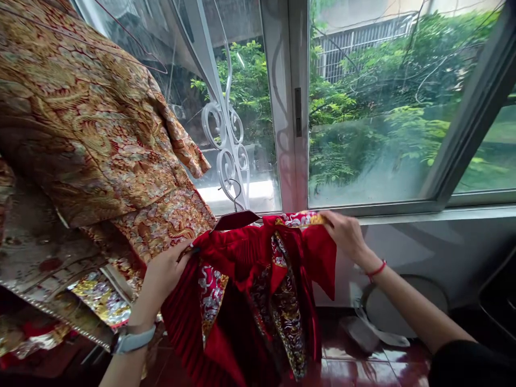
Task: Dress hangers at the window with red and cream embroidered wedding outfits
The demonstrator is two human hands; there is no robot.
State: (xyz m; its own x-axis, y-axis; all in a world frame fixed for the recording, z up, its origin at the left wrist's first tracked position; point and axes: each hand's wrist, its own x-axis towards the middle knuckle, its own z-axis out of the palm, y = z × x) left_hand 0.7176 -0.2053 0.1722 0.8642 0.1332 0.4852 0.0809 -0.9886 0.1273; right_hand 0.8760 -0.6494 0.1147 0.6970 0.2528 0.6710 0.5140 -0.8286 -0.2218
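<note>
Well, your right hand (349,236) has its fingers pinched on the far end of the patterned band (300,219) at the top edge of the red skirt (229,252). Your left hand (167,269) grasps the skirt's opposite upper corner, fingertips bent over the cloth, so the top edge stretches between your two hands. The skirt hangs in front of you, just below the windowsill (391,216), its pleats and pointed panels dropping toward the tiled floor (358,371). A dark hanger (237,220) rises from its top edge between your hands, nearer the left one, hook up.

On your left the room is tight: a gold patterned robe (92,129) hangs close by, its lower edge reaching behind your left wrist, where you wear a watch (135,339). Your right side is looser, with a gap between the skirt's edge and your forearm, past the red bracelet (377,270). Down there a pale object (360,330), perhaps a dustpan though it is blurred, sits by the wall (423,247). Ahead, white scrollwork (226,123) stands before the window (363,161).
</note>
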